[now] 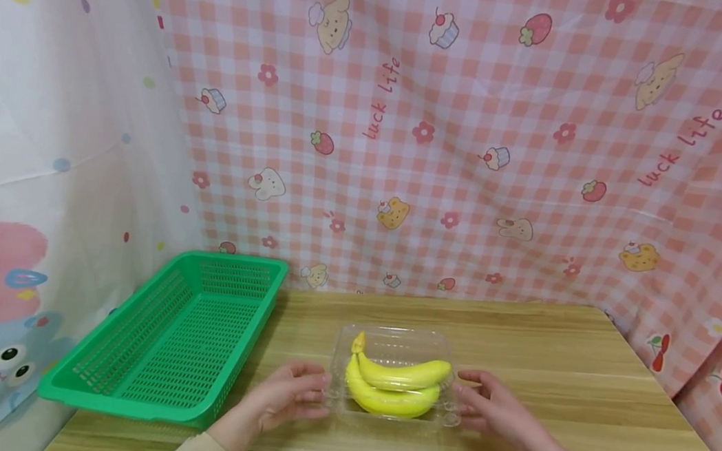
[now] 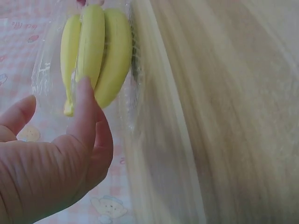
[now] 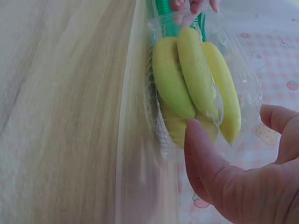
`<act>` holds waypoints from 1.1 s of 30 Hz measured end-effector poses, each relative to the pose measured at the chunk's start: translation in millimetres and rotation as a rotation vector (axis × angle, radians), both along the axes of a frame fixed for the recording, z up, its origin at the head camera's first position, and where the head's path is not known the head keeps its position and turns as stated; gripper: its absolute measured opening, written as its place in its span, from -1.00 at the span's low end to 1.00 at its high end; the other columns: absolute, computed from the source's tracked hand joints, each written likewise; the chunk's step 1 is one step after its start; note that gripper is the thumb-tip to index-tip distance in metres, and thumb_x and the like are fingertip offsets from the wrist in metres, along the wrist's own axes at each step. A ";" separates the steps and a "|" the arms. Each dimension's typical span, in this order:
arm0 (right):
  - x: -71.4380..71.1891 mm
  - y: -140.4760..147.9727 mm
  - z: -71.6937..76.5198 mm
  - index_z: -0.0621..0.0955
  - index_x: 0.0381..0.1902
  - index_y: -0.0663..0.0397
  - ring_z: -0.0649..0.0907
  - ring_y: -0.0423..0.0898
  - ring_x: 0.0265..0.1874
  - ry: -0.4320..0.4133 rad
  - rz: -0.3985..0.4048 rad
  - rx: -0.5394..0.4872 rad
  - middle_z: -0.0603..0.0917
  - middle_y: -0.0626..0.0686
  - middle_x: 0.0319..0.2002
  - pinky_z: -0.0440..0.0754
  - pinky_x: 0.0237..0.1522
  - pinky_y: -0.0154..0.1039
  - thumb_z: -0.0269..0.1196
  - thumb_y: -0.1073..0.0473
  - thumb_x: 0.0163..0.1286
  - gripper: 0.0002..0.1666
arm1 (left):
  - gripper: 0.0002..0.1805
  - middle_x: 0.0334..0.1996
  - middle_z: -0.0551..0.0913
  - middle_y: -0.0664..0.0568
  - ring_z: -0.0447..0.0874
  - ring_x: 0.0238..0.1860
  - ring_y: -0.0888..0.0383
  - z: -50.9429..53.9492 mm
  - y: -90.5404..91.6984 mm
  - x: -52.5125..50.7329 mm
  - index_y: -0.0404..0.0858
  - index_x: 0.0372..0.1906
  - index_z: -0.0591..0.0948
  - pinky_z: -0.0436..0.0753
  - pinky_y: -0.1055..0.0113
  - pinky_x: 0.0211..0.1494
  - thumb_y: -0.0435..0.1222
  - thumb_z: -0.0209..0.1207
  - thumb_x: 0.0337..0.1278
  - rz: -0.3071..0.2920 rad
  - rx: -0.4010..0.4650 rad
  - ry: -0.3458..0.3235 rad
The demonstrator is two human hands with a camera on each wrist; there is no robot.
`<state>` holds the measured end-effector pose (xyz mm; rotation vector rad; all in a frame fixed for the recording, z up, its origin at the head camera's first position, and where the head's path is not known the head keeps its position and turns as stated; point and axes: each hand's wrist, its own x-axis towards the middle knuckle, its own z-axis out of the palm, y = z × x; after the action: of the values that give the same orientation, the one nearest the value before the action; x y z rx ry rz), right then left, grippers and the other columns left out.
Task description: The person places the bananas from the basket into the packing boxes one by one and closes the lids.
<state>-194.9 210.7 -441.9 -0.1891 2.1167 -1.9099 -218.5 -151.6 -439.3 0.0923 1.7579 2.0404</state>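
A bunch of yellow bananas (image 1: pixel 397 386) lies inside a clear plastic clamshell box (image 1: pixel 391 338) on the table. At the box's left side is my left hand (image 1: pixel 291 395), its fingertips at the plastic edge. My right hand (image 1: pixel 491 407) is at the opposite side, fingertips by the right edge. Both wrist views show thumb and fingers spread apart, curled round nothing. In the left wrist view the left hand (image 2: pixel 60 154) is in front of the bananas (image 2: pixel 96 51); in the right wrist view the right hand (image 3: pixel 247 177) is close to the box (image 3: pixel 250 88). Whether the fingertips press the plastic, I cannot tell.
A green plastic basket (image 1: pixel 238 356) with slotted walls stands left of the box, near my left forearm. The wood-grain table (image 1: pixel 546 347) extends to the right. A pink checked cloth (image 1: pixel 438 182) hangs behind it, and a white printed cloth (image 1: pixel 102 189) hangs at the left.
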 end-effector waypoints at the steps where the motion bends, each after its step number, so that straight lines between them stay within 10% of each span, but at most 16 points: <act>1: 0.3 -0.7 0.3 0.04 0.35 0.65 0.62 -0.03 -0.20 -0.009 -0.002 0.001 0.47 0.29 -0.05 0.70 -0.06 -0.09 0.14 0.11 0.51 -0.17 | -0.23 -0.09 0.48 -0.20 0.55 -0.16 0.05 -0.4 0.3 0.2 -0.68 0.31 0.10 0.68 0.07 0.02 -0.32 0.25 0.25 0.001 0.015 -0.013; 33: -1.0 0.3 -15.6 0.06 0.25 0.66 0.62 -0.06 -0.18 -0.106 0.109 -0.263 0.42 0.20 -0.05 0.66 0.02 -0.15 0.12 0.34 0.43 -0.33 | -0.76 -0.28 0.51 -0.16 0.66 -0.33 0.12 -9.3 9.4 4.8 -0.49 -0.10 0.34 0.70 0.23 -0.03 -0.59 0.11 0.19 0.043 0.109 -0.073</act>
<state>-195.9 211.1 -457.4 -0.2462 1.7481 -2.0779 -213.8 -142.1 -448.6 0.0136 1.6181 2.1419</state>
